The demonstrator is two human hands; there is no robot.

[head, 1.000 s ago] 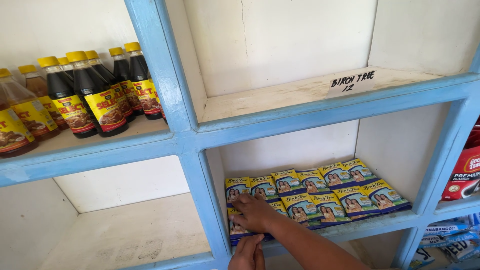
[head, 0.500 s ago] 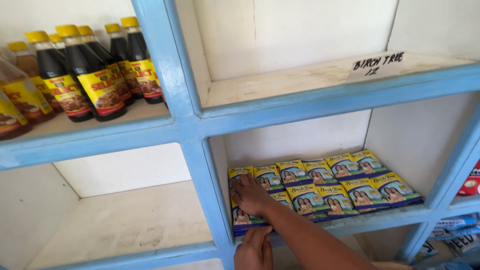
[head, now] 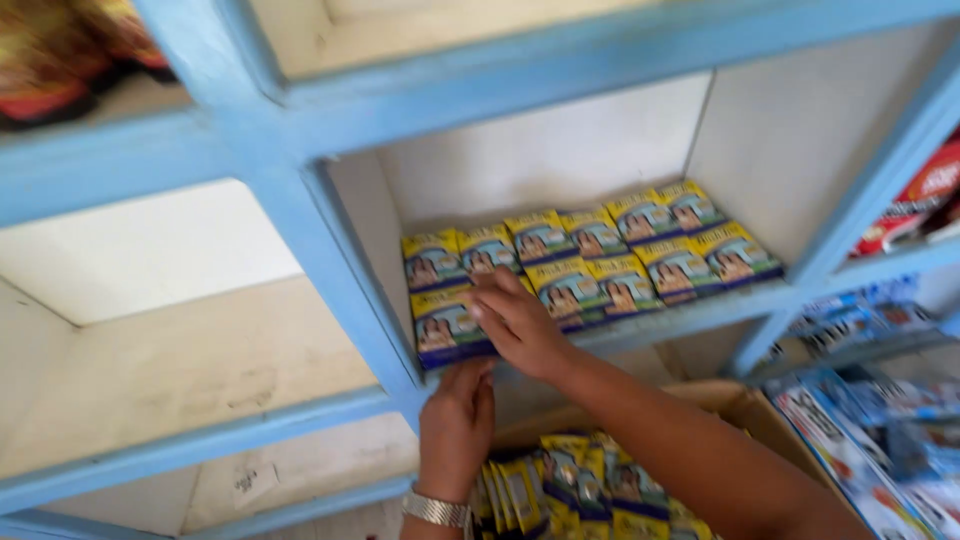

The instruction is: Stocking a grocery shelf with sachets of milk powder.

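Pressing down on the front-left packet stack (head: 447,328), the right hand (head: 520,322) lies flat, fingers spread over its top edge. Left hand (head: 458,420) sits just below, fingertips touching the stack's front face from under the shelf edge (head: 690,312); fingers loosely together, holding nothing I can make out. Stack is directly ahead of both hands, right hand nearer. Packets lie flat, long axis running front-to-back, tops pointing inward; more rows extend to the right.

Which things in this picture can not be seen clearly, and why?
- Bottles, head view: blurred, cut by the top edge.
- Red pack: cut by the right edge.
- Cardboard box: right hand and its arm cover it.
- Front-left packet: both hands, left hand too, partly hide it.
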